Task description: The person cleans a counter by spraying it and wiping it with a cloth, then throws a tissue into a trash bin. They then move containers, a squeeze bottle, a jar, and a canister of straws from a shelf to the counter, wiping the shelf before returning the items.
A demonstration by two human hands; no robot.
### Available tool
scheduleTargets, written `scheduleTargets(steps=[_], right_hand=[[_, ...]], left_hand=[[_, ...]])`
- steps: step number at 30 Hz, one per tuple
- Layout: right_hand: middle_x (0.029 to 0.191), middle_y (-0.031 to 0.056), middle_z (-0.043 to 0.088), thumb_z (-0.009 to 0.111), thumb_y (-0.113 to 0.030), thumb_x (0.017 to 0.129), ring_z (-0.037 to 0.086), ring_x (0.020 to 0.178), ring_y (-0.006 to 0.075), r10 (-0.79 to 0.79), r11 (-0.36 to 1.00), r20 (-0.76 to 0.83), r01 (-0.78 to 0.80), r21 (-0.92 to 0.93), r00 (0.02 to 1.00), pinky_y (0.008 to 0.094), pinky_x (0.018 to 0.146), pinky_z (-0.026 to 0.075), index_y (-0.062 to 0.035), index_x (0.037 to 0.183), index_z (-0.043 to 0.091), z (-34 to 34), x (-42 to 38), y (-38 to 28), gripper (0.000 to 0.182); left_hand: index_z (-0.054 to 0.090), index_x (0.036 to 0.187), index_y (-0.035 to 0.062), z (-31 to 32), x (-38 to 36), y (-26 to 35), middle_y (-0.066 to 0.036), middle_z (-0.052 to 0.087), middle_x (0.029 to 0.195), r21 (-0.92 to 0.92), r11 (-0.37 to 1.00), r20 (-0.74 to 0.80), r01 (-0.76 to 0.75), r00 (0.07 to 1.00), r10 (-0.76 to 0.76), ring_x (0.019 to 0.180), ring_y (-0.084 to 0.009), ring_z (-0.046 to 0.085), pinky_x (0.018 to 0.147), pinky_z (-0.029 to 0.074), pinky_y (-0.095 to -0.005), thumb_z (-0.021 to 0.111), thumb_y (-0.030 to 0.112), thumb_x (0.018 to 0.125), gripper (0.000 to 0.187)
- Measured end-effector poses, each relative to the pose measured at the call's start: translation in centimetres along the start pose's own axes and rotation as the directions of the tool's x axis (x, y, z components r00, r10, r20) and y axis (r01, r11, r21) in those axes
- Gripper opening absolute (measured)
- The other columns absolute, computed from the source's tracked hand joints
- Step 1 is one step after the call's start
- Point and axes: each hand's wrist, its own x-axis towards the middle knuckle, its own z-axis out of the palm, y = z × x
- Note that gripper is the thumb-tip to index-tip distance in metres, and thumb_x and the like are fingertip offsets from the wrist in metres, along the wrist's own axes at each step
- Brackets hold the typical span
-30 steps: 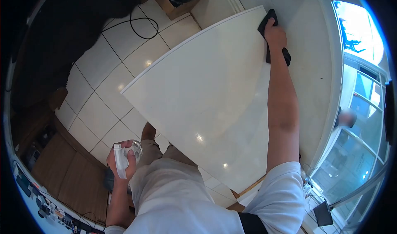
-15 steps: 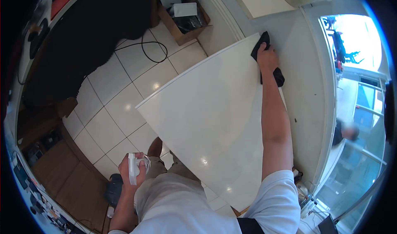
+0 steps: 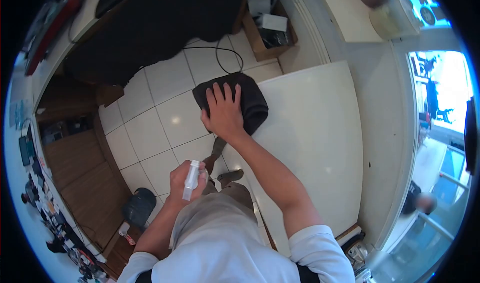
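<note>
My right hand point(image 3: 226, 112) lies flat with fingers spread on a black cloth point(image 3: 256, 103). The cloth is bunched over the left edge of a white panel-like surface point(image 3: 315, 133), and part of it hangs past that edge. Low in the view, close to my body, my left hand point(image 3: 181, 183) is closed around a spray bottle point(image 3: 191, 180) with a white head. Its clear body is mostly hidden by my fingers.
A cardboard box point(image 3: 257, 40) with packages stands on the tiled floor point(image 3: 150, 118), near a looped black cable point(image 3: 242, 65). A dark bin point(image 3: 139, 206) stands by the wooden cabinet point(image 3: 82, 168) at left. Beyond the glass at right is another person point(image 3: 419, 203).
My right hand has swept the black cloth from the far right edge of the white surface to its left edge. The fingers have spread out. My left hand still holds the spray bottle, slightly higher.
</note>
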Motion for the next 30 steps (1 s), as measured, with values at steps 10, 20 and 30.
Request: scheduleTargets(steps=[10,20,30], right_hand=[[0.152,0.0241,0.036,0.067,-0.027,0.079,0.029,0.142,0.0470,0.210,0.942,0.234,-0.132,-0.308,0.949,0.0634,0.115,0.018,-0.0060,0.144,0.044,4.9,6.4,1.0,0.072],[0.160,0.0221,0.023,0.068,-0.012,0.069,0.020,0.145,0.0492,-0.086,0.947,0.193,0.140,-0.289,0.977,0.0647,0.115,0.017,-0.0125,0.150,0.039,-0.1,-11.8,-1.5,0.086],[0.160,0.0233,0.021,0.066,-0.007,0.075,0.022,0.144,0.0488,-0.018,0.934,0.152,0.071,-0.351,0.988,0.0656,0.110,0.023,-0.0140,0.155,0.029,1.1,-9.6,-1.2,0.088]], left_hand=[[0.066,0.098,0.0024,-2.8,-3.7,-3.2,-0.011,0.070,0.088,0.009,1.000,-0.262,-0.017,0.965,0.019,0.078,-0.0241,0.071,0.070,0.056,-0.0326,0.065,0.001,0.081,0.017],[0.063,0.095,0.0015,-1.3,-8.2,-3.6,-0.011,0.064,0.080,-0.051,0.993,-0.299,-0.109,0.950,0.089,0.065,-0.0249,0.064,0.061,0.052,-0.0335,0.068,0.004,0.081,0.015],[0.063,0.092,0.0019,-0.7,-8.9,-3.9,-0.011,0.060,0.073,-0.141,0.989,-0.283,-0.042,0.959,0.000,0.059,-0.0283,0.060,0.055,0.049,-0.0367,0.069,0.003,0.078,0.016]])
